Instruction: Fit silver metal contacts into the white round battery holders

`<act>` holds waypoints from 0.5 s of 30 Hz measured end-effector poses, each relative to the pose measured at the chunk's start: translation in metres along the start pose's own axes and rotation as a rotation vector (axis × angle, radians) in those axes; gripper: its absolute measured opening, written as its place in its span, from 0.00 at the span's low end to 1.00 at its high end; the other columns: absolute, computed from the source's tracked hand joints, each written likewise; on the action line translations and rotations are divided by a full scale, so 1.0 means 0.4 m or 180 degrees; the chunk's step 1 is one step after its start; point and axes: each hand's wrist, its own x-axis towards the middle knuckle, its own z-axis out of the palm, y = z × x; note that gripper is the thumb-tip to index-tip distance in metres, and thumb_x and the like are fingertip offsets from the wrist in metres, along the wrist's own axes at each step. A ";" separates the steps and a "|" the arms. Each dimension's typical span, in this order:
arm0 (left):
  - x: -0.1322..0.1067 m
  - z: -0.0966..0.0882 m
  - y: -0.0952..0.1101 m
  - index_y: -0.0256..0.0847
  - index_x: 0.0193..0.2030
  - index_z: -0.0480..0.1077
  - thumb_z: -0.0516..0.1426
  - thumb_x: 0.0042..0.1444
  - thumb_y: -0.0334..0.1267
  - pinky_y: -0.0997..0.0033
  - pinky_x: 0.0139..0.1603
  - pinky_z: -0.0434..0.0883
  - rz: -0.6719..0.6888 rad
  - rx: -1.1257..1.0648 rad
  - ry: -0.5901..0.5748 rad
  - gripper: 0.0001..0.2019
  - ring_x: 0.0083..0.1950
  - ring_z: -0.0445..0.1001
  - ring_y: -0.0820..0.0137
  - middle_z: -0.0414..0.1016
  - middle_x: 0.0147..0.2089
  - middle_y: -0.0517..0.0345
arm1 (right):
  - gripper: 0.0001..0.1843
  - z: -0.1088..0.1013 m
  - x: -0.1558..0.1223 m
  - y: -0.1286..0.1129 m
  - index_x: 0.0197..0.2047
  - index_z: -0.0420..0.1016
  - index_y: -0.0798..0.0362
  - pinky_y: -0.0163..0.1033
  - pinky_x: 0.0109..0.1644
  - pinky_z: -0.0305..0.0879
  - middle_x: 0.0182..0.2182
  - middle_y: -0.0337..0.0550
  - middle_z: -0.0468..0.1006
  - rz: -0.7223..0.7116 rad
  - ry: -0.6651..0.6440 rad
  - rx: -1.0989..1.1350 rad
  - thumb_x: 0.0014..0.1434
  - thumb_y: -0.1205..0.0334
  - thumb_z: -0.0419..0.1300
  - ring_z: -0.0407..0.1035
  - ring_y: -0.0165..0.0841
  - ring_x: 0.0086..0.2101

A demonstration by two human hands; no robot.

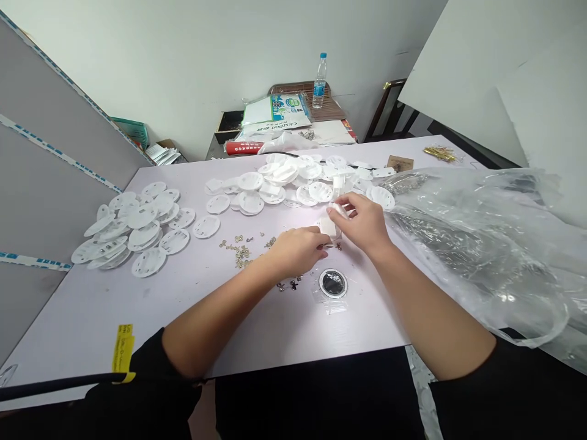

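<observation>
Along the left edge of the pale lilac tabletop (87, 324), a large heap of round white perforated plastic discs (142, 229) lies beside scattered brass fittings (241, 250). More discs crowd the far edge. My curled left hand (293, 250) touches a small white plastic piece (329, 229) near mid-table, while my right hand (360, 220) pinches it from above. A clear plastic bag (472, 244) spreads along the right edge.

Bright, soft light is filling the table (92, 318), glare is streaking the plastic (477, 263), and the frame's edges are bowing outward.
</observation>
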 end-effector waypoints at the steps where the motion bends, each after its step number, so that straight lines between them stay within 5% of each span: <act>1: 0.011 0.004 0.009 0.49 0.54 0.75 0.55 0.64 0.40 0.66 0.40 0.69 -0.0003 0.0069 -0.0008 0.14 0.45 0.75 0.64 0.77 0.50 0.58 | 0.13 -0.004 0.004 -0.002 0.38 0.77 0.50 0.43 0.41 0.68 0.39 0.42 0.79 0.0095 0.0059 0.0271 0.55 0.49 0.65 0.72 0.36 0.36; 5: 0.061 0.034 0.038 0.48 0.54 0.75 0.56 0.64 0.45 0.65 0.36 0.68 -0.0214 0.0311 0.0170 0.15 0.43 0.75 0.62 0.77 0.46 0.55 | 0.15 -0.009 0.023 -0.004 0.32 0.72 0.50 0.38 0.34 0.66 0.29 0.39 0.74 0.0783 0.0276 0.1607 0.58 0.46 0.60 0.68 0.32 0.30; 9: 0.093 0.069 0.045 0.46 0.46 0.77 0.56 0.65 0.42 0.66 0.32 0.64 -0.0124 0.0450 0.0279 0.10 0.39 0.75 0.65 0.76 0.45 0.55 | 0.19 -0.010 0.039 -0.010 0.36 0.69 0.50 0.35 0.26 0.65 0.31 0.41 0.74 0.1758 0.0087 0.2964 0.58 0.42 0.56 0.70 0.32 0.29; 15: 0.094 0.083 0.027 0.43 0.43 0.76 0.54 0.66 0.41 0.65 0.31 0.62 -0.0206 0.0497 0.0407 0.09 0.36 0.74 0.65 0.76 0.42 0.55 | 0.15 -0.014 0.034 -0.030 0.38 0.70 0.51 0.35 0.26 0.68 0.32 0.43 0.77 0.2026 -0.0221 0.3507 0.58 0.47 0.59 0.73 0.34 0.30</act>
